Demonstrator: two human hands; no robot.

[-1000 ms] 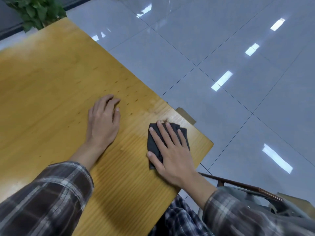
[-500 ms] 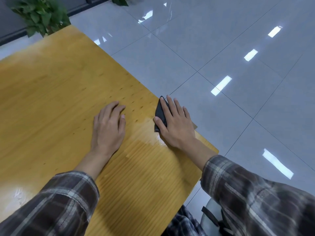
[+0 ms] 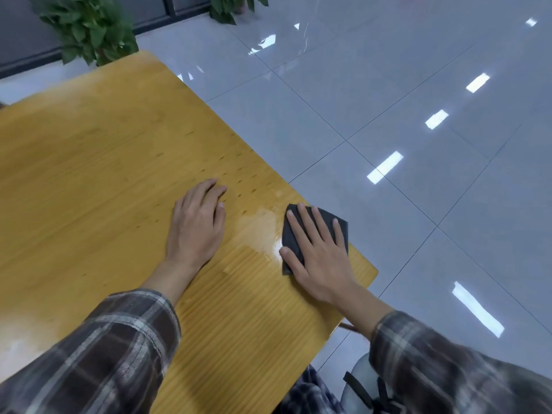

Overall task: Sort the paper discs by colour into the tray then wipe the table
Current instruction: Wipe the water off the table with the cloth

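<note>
Hands come out of plaid sleeves (image 3: 98,348) at the bottom of my feed, and both lie flat on the wooden tabletop (image 3: 104,174), apart from each other. The right hand (image 3: 319,258) is down near the corner at about 4 o'clock. Its fingers are straight and spread, pressing on a folded dark cloth (image 3: 289,238). That cloth sits right by the tabletop's right edge, with one corner poking out past the fingertips toward 1 o'clock. The left hand (image 3: 195,228) is at roughly 9 o'clock from the right one, palm down on bare wood, fingers relaxed and close together, holding nothing. Between them there's a shiny wet patch (image 3: 257,231) that runs up to the cloth's left side. Further out, past the far corner at 11 o'clock, a leafy green plant (image 3: 89,28) stands on the glossy grey tiled floor (image 3: 418,204), which has bright strip reflections on it.
</note>
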